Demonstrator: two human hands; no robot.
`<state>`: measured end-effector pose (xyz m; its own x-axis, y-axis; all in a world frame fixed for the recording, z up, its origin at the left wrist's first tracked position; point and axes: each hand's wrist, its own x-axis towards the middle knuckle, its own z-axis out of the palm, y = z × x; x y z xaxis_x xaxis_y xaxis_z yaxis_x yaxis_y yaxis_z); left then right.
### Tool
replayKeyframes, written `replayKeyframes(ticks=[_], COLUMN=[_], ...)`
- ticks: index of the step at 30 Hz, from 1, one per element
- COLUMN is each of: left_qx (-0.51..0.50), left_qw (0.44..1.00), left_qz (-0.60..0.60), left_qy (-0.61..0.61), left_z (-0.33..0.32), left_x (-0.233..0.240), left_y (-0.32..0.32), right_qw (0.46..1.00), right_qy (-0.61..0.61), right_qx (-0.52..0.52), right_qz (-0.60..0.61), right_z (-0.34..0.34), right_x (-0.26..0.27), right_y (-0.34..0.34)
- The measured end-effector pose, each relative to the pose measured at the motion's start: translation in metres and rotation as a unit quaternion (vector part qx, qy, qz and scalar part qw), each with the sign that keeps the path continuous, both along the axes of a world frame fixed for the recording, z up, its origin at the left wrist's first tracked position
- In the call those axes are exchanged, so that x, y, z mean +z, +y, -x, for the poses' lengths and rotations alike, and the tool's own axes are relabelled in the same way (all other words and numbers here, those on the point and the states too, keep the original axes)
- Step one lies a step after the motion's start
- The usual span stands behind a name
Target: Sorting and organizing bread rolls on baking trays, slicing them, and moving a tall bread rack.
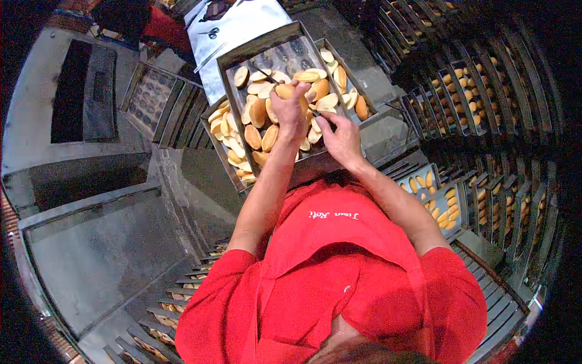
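Observation:
My left hand (291,109) grips a brown-topped oval bread roll (285,92) above a deep metal tray (305,161). To its right, my right hand (340,136) pinches the dark handle of what looks like a knife. A thin dark blade (267,76) shows beyond the left hand, in line with that handle; its middle is hidden by the roll and fingers. Around both hands the tray holds many loose bread pieces (258,113), some brown crust up, others pale cut face up. The tray's far end shows its stained bottom.
Under the deep tray, more trays of bread (227,132) stick out left and right. Scissors (212,32) lie on a white-covered table (245,18). Racks with trays of rolls (468,95) stand at right. Stacked trays (152,98) are at left, beside another person's red clothing (168,27).

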<state>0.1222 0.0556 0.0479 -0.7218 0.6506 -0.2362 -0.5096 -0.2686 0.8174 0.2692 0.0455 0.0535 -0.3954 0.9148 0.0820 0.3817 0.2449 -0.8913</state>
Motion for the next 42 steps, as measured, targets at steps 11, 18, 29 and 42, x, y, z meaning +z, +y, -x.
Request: replayKeyframes(ticks=[11,18,29,42], left_qx=[-0.135,-0.062,-0.027,0.167], left_qw=[0.981,0.929,0.885,0.897], left_qz=[0.105,0.213,0.403,0.348], left_qy=[0.095,0.296,0.231,0.216], left_z=[-0.030,0.072,0.093,0.079], left_x=[-0.015,-0.028,-0.120,-0.092], left_y=[-0.024,-0.076,-0.237,-0.265], right_qw=[0.995,0.992,0.934,0.894], right_qy=[-0.084,-0.099,0.115,-0.272], right_qx=[-0.049,-0.009,-0.200,0.296], right_qz=[-0.006,0.077,0.271,-0.195], right_z=[0.015,0.013,-0.146,-0.193], right_x=[-0.027,-0.022,-0.092,-0.116], right_y=[0.036,0.047,-0.018,0.009])
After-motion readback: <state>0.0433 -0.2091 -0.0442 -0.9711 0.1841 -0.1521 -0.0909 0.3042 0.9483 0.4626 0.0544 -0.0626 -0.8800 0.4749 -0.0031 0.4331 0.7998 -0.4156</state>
